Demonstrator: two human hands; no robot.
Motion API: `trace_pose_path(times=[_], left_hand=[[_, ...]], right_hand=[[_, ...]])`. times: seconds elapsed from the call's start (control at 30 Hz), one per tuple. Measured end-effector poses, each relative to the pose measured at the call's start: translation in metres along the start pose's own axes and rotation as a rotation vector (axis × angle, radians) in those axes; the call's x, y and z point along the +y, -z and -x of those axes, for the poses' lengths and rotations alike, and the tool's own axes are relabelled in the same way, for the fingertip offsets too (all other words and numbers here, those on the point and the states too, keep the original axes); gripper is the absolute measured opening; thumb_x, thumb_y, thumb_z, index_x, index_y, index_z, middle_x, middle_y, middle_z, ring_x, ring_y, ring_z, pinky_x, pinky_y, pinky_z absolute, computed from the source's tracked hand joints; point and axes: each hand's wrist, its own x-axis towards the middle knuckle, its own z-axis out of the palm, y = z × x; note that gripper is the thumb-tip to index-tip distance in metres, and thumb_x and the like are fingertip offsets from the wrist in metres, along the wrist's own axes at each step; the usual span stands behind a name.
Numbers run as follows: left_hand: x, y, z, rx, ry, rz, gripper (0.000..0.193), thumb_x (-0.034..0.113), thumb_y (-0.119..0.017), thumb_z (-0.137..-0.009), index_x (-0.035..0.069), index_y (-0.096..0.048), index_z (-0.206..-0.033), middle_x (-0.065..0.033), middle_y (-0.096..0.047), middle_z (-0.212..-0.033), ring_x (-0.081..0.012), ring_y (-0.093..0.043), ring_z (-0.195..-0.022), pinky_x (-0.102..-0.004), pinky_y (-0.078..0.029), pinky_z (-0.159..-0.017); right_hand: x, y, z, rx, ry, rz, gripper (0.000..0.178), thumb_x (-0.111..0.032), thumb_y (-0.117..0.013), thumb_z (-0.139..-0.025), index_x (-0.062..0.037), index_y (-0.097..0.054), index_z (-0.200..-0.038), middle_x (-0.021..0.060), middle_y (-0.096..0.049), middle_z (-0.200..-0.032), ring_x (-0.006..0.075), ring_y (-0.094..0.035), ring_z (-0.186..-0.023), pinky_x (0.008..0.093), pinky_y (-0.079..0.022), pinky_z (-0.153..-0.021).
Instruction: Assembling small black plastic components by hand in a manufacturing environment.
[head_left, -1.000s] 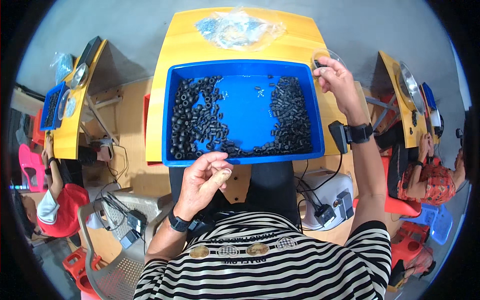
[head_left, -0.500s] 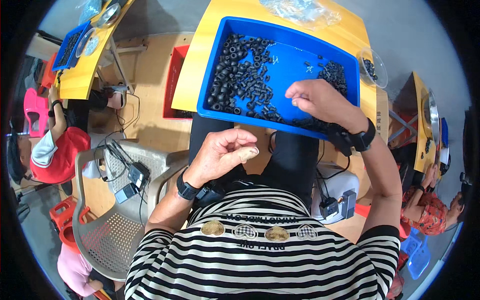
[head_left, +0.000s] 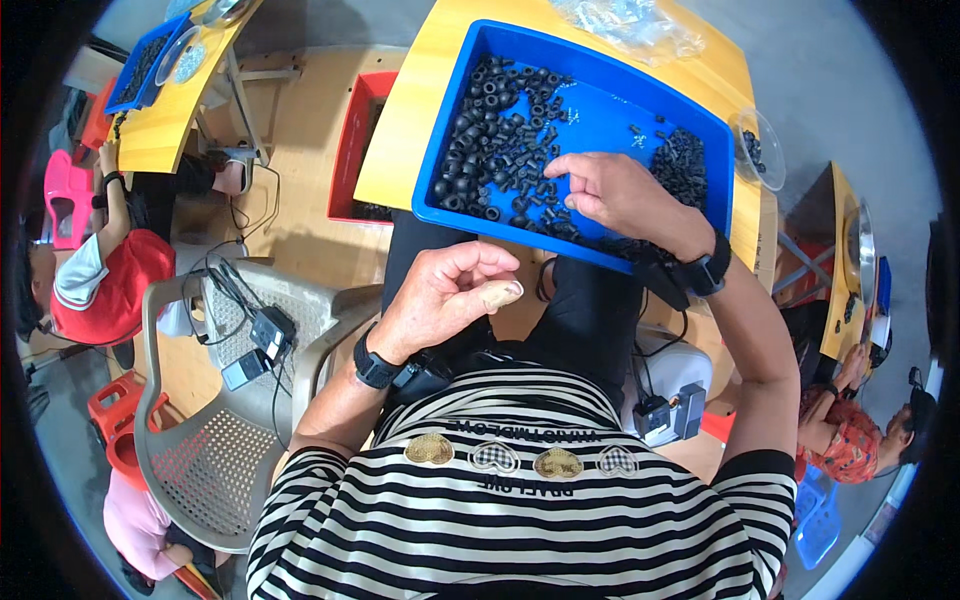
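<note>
While over black parts [head_left: 497, 135] in the blue tray [head_left: 603, 108], right grip [head_left: 625, 192] unclenched; left grip [head_left: 440, 300] unclear

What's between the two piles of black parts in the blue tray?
In the head view: blue tray floor, tiny pale bits, stray black parts and the right hand.

Black lettering [head_left: 530, 488] is printed in two lines on the striped shirt [head_left: 520, 540]. Both are seen upside down, separated by heart-shaped patches [head_left: 558, 463].

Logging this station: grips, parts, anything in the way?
Right grip over blue tray, by black parts; contact unclear. Left grip outside tray's near rim. Nothing visibly blocking either.
</note>
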Motion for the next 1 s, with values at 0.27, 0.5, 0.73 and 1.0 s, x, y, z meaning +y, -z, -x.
trace_pose_path(times=[0.27,0.5,0.73,1.0], left_hand=[[0.002,-0.003,-0.001,0.013,-0.022,-0.005,0.023,0.009,-0.069,-0.083,0.000,-0.062,-0.102,-0.0014,-0.065,-0.085,-0.0031,-0.058,-0.074,-0.0191,-0.048,-0.063],[0.006,-0.002,0.002,0.034,-0.057,0.016,0.021,0.009,-0.068,-0.084,0.000,-0.062,-0.102,-0.0008,-0.064,-0.084,-0.0025,-0.057,-0.071,-0.0191,-0.048,-0.061],[0.014,-0.006,-0.002,0.099,-0.148,0.167,0.031,0.001,-0.062,-0.086,0.002,-0.055,-0.116,-0.0056,-0.063,-0.097,-0.0069,-0.059,-0.082,-0.0209,-0.052,-0.068],[0.025,-0.019,-0.010,0.115,-0.250,0.233,0.033,-0.001,-0.063,-0.084,0.002,-0.055,-0.116,-0.0057,-0.063,-0.096,-0.0064,-0.059,-0.078,-0.0205,-0.051,-0.068]], right_hand=[[-0.012,-0.020,-0.018,0.043,0.296,0.028,0.024,-0.010,-0.061,-0.080,-0.0103,-0.063,-0.103,0.0109,-0.059,-0.084,0.0297,-0.059,-0.078,0.0393,-0.047,-0.068],[-0.007,-0.018,-0.016,0.014,0.253,0.044,0.024,-0.008,-0.064,-0.078,-0.0067,-0.061,-0.101,0.0097,-0.059,-0.083,0.0250,-0.059,-0.075,0.0351,-0.048,-0.066],[-0.050,-0.011,0.017,0.112,-0.058,-0.695,0.019,-0.003,-0.061,-0.083,-0.0016,-0.060,-0.102,0.0034,-0.061,-0.092,0.0073,-0.057,-0.077,0.0214,-0.047,-0.071],[-0.066,-0.025,0.037,0.139,0.013,-1.080,0.026,0.003,-0.058,-0.084,-0.0012,-0.059,-0.109,0.0012,-0.061,-0.091,0.0068,-0.057,-0.080,0.0210,-0.048,-0.073]])
